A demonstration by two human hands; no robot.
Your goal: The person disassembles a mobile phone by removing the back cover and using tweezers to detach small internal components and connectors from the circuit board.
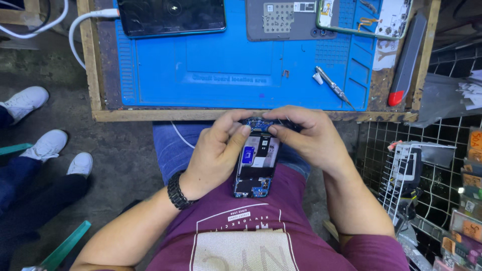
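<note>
Gripping an opened smartphone (256, 165) over the lap, just off the desk's (236, 115) near edge, the left hand (213, 153) clamps its side while the right hand (306, 135) pinches fingertips together on its top end. A screwdriver (334, 88) lies on the blue repair mat (211, 75).

A grey concrete floor (115, 150) is seen below the wood-framed counter (95, 75); a wire rack (432, 165) is set right of it.

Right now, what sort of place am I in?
Probably a phone repair stall: an opened phone held in both hands, a blue repair mat on the bench, and a screwdriver lying on it.
</note>
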